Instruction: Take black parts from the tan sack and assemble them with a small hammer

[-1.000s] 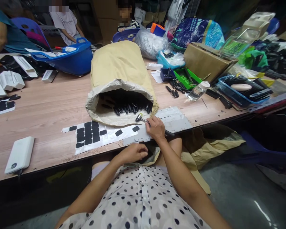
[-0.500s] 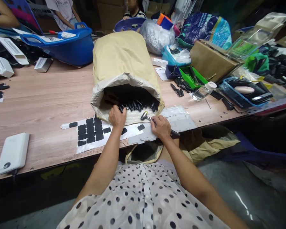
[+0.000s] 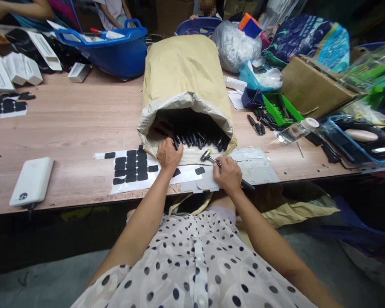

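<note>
A tan sack [image 3: 186, 64] lies on the table with its white-lined mouth facing me. Inside the mouth are several black tube-like pieces [image 3: 199, 137]. At the mouth's lower left edge, my left hand [image 3: 169, 153] is closed on one black piece. To the right of it, my right hand [image 3: 227, 173] grips a small hammer [image 3: 211, 158] by its handle, the metal head pointing left at the sack's lower lip. Under the hands lie a white sheet with black stickers [image 3: 131, 166] and a grey flat board [image 3: 258, 164].
A white power bank [image 3: 32, 182] lies at the left. Behind stand a blue basket [image 3: 115, 51] and white boxes [image 3: 25, 70]. To the right are a green tray [image 3: 280, 109], a clear bottle [image 3: 297, 130] and a cardboard box [image 3: 314, 87]. People sit across the table.
The view has shifted, so the table and sack appear further right. Both hands keep their holds, close to the same places at the sack's mouth.
</note>
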Demonstrator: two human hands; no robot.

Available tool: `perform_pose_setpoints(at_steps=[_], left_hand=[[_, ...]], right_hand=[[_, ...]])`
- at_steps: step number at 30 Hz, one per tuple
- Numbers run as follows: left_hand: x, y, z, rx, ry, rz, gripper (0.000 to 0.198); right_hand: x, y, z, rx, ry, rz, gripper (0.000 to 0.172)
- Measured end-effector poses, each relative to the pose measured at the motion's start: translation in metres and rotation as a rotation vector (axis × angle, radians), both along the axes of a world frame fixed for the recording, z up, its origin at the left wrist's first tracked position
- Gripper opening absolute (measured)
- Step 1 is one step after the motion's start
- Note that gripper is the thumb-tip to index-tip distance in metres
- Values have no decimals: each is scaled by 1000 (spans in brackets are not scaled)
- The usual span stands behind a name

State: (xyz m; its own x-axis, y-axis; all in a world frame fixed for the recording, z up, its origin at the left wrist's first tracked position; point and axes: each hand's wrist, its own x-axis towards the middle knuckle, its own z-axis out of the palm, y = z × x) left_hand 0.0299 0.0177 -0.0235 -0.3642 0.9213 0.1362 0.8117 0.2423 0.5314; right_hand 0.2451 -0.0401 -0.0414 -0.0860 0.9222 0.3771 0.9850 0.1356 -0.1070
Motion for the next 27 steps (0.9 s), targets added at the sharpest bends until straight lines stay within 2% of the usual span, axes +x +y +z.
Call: perform_pose_setpoints(at_steps=[10,22,25,27], left_hand=[[-11,9,-2,4,16,12,21],[-17,13,7,14,14,48,19],[-17,14,8,13,12,46,20],[-17,15,10,8,10,35,20]], right_hand=[[-12,6,2,-41,21,-20,22],[-26,17,1,-52,61,16,26],[-21,9,8,44,142,25,29],[-9,-11,8,148,251,-1,30]])
